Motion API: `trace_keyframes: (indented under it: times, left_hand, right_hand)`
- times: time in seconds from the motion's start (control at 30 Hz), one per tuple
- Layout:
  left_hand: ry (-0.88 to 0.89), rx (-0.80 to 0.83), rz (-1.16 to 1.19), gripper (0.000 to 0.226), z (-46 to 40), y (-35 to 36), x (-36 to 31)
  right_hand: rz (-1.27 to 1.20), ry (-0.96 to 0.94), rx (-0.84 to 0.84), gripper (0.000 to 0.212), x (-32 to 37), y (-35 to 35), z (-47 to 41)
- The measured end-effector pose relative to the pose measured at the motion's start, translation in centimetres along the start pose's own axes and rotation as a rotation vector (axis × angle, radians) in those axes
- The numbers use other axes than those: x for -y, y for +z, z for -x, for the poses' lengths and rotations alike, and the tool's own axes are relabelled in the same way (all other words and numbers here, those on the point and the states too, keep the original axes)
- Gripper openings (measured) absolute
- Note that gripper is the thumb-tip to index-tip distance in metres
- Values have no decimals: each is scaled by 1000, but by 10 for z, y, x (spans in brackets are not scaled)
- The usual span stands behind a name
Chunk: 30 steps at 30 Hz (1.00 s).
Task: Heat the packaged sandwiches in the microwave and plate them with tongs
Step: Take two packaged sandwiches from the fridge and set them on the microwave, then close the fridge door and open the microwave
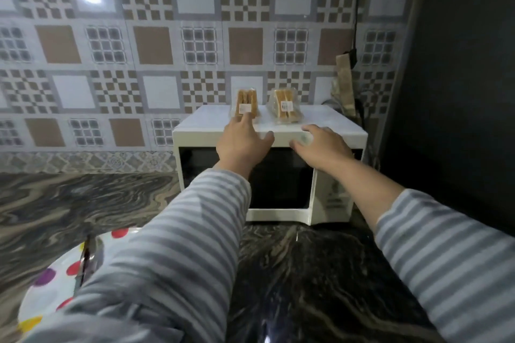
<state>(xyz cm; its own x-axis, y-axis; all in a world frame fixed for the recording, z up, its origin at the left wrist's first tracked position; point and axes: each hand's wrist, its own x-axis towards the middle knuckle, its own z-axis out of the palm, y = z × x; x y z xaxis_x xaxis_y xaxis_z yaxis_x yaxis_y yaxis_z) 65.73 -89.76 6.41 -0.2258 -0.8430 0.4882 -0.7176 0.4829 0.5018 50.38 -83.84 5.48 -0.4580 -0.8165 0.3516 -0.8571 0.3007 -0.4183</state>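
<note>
Two packaged sandwiches [264, 107] atop microwave [278, 131]

Premises: domestic kitchen. Evidence: patterned tiled backsplash [167, 50], dark veined stone countertop [83, 198], white microwave [267, 175] on it, and a polka-dot plate [50, 295]. Lighting dim; right-hand dark surface unidentifiable.

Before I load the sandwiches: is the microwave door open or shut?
Shut. The microwave door lies flush with its white front, and no inside shows.
</note>
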Motion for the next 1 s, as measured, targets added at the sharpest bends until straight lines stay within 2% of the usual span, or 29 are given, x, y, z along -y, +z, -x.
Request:
trace_keyframes:
  times: [0.27,0.43,0.53,0.7,0.9,1.0]
  left_hand:
    - [-31,240,-49,59,145,21,17]
    - [-40,475,-103,58,229,18,26]
    - [22,563,-86,54,277,7,27]
    - [134,716,-44,34,355,-13,36]
    - [252,944,-56,40,439,-27,29]
    - [343,976,-89,40,478,-27,9]
  right_hand:
    - [17,87,180,56,-39,31,140]
    - [73,179,277,51,-59,40,234]
    - [74,246,299,49,-65,40,294]
    - [23,365,320,43,-67,33,401]
    - [30,533,336,27,-69,13,522]
    - [56,623,311,37,-77,-1,565]
